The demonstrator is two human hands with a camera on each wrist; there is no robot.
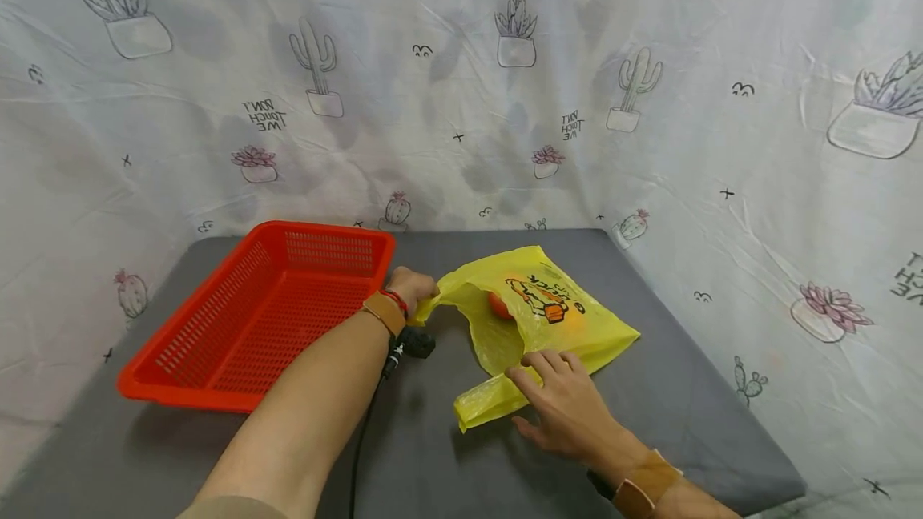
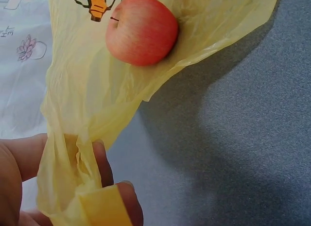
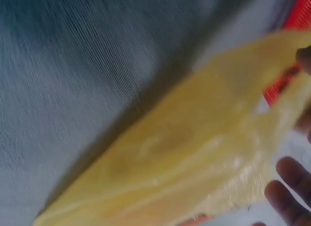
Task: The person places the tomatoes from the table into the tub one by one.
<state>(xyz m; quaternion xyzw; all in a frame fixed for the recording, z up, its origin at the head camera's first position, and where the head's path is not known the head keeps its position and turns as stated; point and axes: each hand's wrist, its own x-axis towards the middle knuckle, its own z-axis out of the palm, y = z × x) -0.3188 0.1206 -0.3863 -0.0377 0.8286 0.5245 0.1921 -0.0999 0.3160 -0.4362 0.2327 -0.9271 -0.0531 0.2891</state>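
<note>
A yellow plastic bag (image 1: 577,327) with a printed cartoon lies on its side on the grey table, its mouth turned towards me. Through the opening shows a red apple (image 2: 143,31), only partly visible in the head view. My left hand (image 1: 414,288) grips one handle of the bag and holds it up and out to the left. My right hand (image 1: 570,411) is at the near side of the mouth, by the other handle (image 1: 490,403), fingers spread and loosely bent. In the right wrist view its fingers (image 3: 291,187) appear beside the yellow plastic, not closed round it.
A red plastic basket (image 1: 195,399) with slotted walls stands at the left, close to my left forearm. Below my left wrist hangs a small black device (image 1: 417,341) with a cable. A patterned cloth (image 1: 461,86) hangs behind the grey table (image 1: 685,423).
</note>
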